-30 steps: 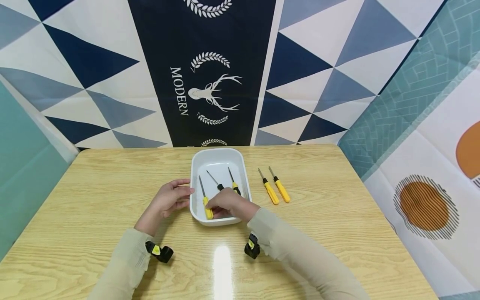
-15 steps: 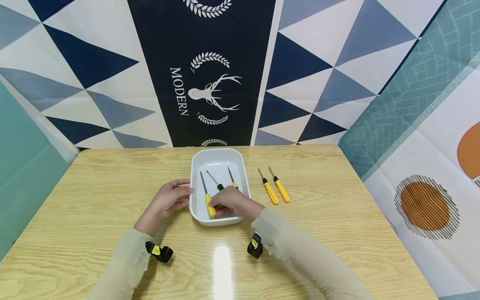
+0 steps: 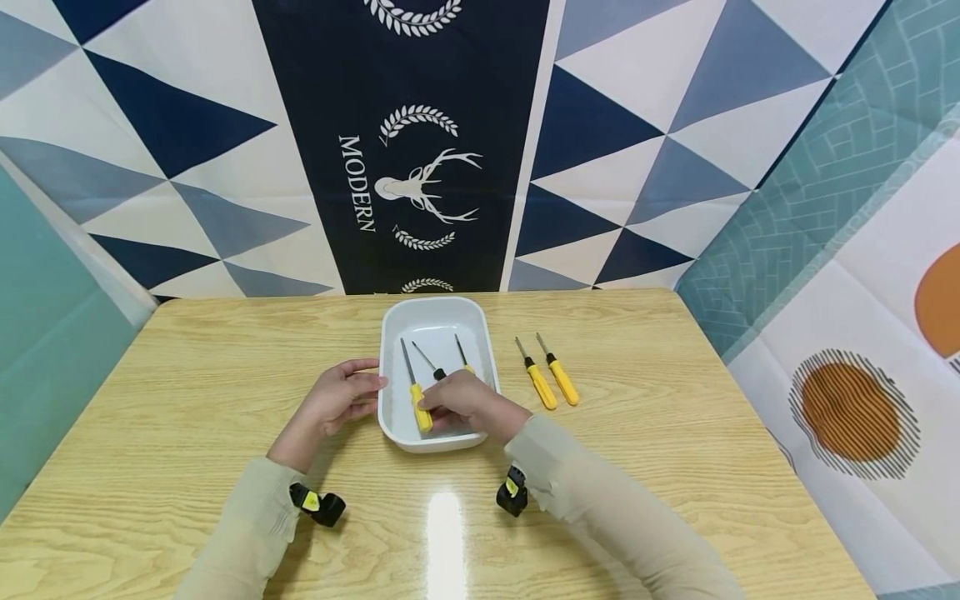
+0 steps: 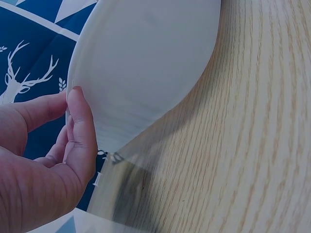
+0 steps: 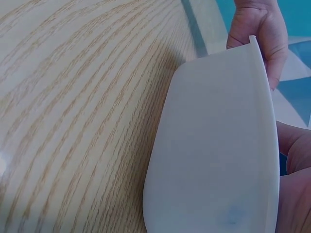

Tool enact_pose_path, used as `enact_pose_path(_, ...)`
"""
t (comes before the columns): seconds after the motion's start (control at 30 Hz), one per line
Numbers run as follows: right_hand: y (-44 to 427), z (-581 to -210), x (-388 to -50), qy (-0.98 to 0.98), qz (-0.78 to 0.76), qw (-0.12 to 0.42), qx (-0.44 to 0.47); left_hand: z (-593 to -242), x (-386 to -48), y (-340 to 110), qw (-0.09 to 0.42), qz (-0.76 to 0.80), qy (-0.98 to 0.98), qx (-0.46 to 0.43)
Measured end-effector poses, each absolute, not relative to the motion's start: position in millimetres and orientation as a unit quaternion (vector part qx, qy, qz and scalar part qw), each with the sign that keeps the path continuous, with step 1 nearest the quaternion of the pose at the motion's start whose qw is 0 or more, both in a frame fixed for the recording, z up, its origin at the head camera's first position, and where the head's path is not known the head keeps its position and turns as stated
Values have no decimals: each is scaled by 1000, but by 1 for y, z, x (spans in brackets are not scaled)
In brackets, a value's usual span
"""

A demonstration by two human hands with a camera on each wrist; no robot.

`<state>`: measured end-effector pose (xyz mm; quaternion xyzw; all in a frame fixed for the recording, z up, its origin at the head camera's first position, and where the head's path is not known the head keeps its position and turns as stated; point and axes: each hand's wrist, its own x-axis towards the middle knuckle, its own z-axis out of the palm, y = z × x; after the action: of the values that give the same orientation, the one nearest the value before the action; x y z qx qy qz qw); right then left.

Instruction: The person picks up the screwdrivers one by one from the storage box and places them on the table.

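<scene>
A white tray (image 3: pixel 403 432) stands on the table with three yellow-handled screwdrivers inside. My right hand (image 3: pixel 468 400) reaches over its near right side and pinches the handle of the leftmost screwdriver (image 3: pixel 420 407), whose shaft points away from me. The middle screwdriver (image 3: pixel 439 374) and the right screwdriver (image 3: pixel 463 355) lie partly hidden behind that hand. At the tray's left side, my left hand (image 3: pixel 348 396) rests its fingertips against the outer wall, fingers loosely extended. In the right wrist view, the tray wall (image 5: pixel 214 145) covers most of the right hand's work.
Two more yellow-handled screwdrivers, a left one (image 3: pixel 537 375) and a right one (image 3: pixel 558 369), lie side by side on the wooden table (image 3: pixel 225 375) right of the tray. A patterned cloth (image 3: pixel 600 167) hangs behind the table's far edge.
The right hand has shifted the leftmost screwdriver slightly away from me and to the right inside the tray, mostly in the first half second. The left hand has stayed in place.
</scene>
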<state>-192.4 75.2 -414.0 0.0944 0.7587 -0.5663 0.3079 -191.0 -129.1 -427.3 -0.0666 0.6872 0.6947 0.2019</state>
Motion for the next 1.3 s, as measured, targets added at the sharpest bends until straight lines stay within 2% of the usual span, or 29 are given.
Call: enact_pose_path(1.3,89,-399,-197,757,-564,312,102,-425,-190,-128,204,697,684,-67)
